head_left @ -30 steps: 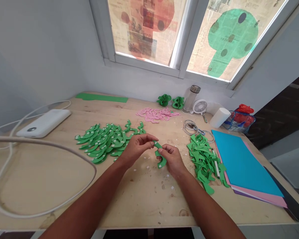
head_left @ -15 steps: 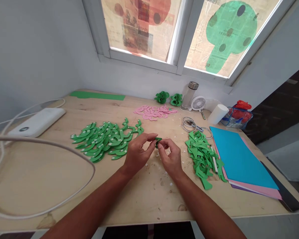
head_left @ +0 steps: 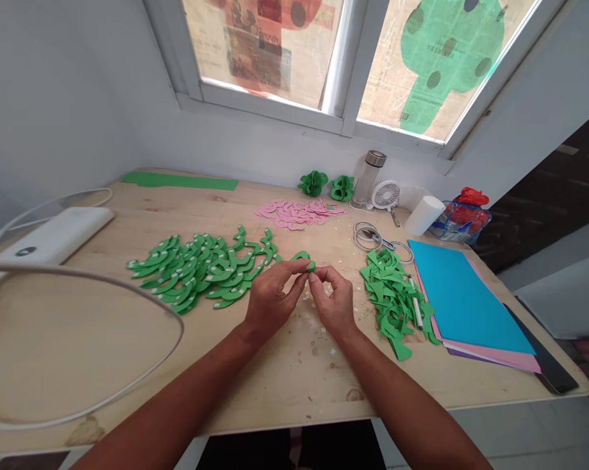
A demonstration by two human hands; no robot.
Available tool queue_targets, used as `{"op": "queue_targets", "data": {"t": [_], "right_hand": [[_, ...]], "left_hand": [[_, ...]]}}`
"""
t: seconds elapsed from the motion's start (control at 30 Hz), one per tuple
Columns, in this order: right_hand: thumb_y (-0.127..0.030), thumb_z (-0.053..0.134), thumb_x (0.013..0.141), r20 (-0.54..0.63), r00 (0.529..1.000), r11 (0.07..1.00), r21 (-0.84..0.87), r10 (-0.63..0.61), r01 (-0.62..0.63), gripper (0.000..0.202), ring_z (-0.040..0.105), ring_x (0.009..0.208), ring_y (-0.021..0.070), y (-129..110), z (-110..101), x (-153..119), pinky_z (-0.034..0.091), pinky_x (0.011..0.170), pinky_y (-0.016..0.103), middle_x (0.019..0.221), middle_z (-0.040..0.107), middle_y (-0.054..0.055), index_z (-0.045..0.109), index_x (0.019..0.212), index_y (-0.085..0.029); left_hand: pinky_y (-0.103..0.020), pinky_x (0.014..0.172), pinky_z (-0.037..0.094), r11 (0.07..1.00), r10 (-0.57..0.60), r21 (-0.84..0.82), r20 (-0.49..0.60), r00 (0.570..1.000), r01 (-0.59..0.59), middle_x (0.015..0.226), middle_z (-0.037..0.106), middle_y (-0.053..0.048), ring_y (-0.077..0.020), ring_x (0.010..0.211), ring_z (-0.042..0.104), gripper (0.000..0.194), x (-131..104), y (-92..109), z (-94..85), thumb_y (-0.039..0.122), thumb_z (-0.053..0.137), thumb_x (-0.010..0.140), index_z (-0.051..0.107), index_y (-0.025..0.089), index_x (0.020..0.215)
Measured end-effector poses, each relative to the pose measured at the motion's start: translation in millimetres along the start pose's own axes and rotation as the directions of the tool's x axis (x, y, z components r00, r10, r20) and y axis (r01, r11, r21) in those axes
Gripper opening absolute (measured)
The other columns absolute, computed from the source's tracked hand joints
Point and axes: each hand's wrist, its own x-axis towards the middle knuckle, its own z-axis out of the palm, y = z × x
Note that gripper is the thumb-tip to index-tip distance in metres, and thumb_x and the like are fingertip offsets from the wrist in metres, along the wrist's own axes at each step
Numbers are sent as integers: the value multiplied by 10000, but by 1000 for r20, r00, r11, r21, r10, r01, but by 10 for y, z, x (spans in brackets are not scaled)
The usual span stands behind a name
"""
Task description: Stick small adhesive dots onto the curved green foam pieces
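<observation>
Between my two hands is a small curved green paper piece [head_left: 302, 256], its near end pinched at the fingertips. My left hand [head_left: 273, 294] is closed on it with thumb and index finger. My right hand [head_left: 332, 301] also has its thumb and fingers pressed together at the same end, coming from the right. To the left lies a heap of curved green pieces [head_left: 196, 267] with small white squares on them. Right of my hands is a pile of green scraps [head_left: 392, 294] with a white pen [head_left: 416, 312] on it. Tiny white bits lie below my fingers.
Pink cutouts [head_left: 299, 213] and two green paper balls [head_left: 313, 183] are behind, near a glass bottle [head_left: 368, 177] and a white fan [head_left: 385, 194]. Blue sheets [head_left: 465, 297] lie right; a white power bank [head_left: 49, 240] and looping cable [head_left: 172, 352] are left.
The green piece has turned between my fingertips, and its curved part now shows above my left fingers. The whole view has shifted slightly, with the table's things appearing further left and higher.
</observation>
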Motion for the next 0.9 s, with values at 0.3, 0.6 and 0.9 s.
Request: {"op": "queue_targets", "data": {"t": [0.3, 0.6, 0.9], "right_hand": [[-228, 487, 775, -43, 999, 999, -35, 20, -22, 141, 548, 633, 154, 4, 12, 3, 420, 643, 271, 645, 603, 10, 603, 707, -186], [-208, 484, 767, -31, 999, 999, -43, -28, 27, 130, 545, 658, 157, 22, 13, 18, 420, 655, 271, 677, 602, 13, 598, 707, -190], [-188, 489, 753, -6, 997, 996, -45, -76, 76, 119, 545, 665, 160, 59, -6, 46, 420, 660, 277, 676, 592, 13, 578, 675, -197]], "left_hand": [[-318, 814, 504, 1000, -15, -8, 25, 1000, 15, 921, 730, -46, -198, 851, 675, 154, -8, 9, 22, 225, 565, 813, 670, 223, 925], [-294, 749, 529, 946, -236, -225, 20, 971, 235, 845, 712, -23, -174, 760, 670, 116, 38, 42, -5, 221, 634, 746, 657, 205, 858], [-297, 742, 544, 855, -341, -380, 103, 935, 353, 832, 706, -32, -178, 768, 678, 141, 66, -7, 7, 237, 672, 711, 639, 179, 835]]}}
